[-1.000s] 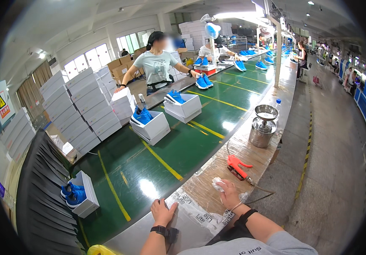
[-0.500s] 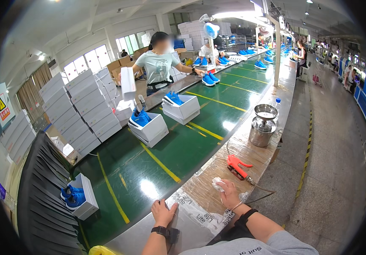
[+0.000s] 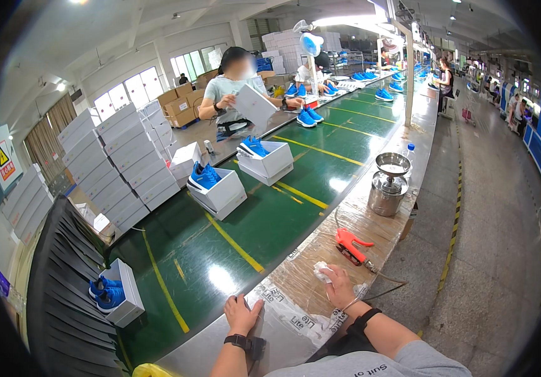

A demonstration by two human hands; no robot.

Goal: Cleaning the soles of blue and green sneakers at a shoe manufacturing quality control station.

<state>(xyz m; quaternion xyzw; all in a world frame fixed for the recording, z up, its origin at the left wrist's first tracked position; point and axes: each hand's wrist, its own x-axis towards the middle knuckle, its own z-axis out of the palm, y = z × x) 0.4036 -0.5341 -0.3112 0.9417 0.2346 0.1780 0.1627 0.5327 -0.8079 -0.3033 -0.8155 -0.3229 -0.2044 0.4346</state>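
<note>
My right hand is closed around a crumpled white cloth or tissue and rests on the film-covered side table. Just beyond it lies a red air blow gun with its hose trailing toward me. My left hand lies at the table edge beside the belt, thumb spread from the fingers and nothing in it. Blue sneakers in open white boxes stand on the green belt: a near-left box, a middle box and a farther box.
A metal dispenser pot and a clear bottle with a blue cap stand along the right table. Across the belt, a co-worker holds a white box near a pair of sneakers. White box stacks rise at left.
The co-worker's white box has moved right and tilted in front of their body. The boxed sneakers on the belt have shifted slightly toward the left. My hands keep their places.
</note>
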